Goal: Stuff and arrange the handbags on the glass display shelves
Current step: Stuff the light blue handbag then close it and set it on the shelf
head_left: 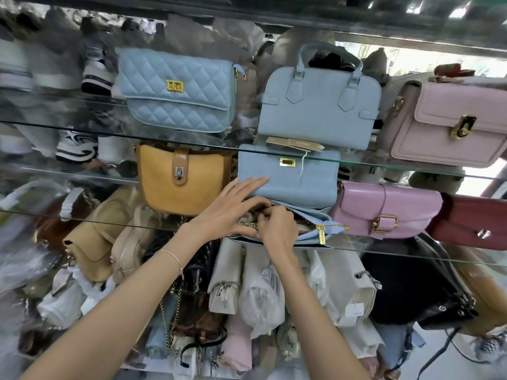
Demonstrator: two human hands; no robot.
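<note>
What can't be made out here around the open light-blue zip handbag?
Head view only.
Open pocket contents of the light-blue zip handbag: covered by left hand and right hand.
Whether the right hand's curled fingers grip anything: tucked inside that pocket.
Cut off by the right edge: dark red flap bag.
Too small: print on white paper tag.
Blurred: far-left shelf items.
</note>
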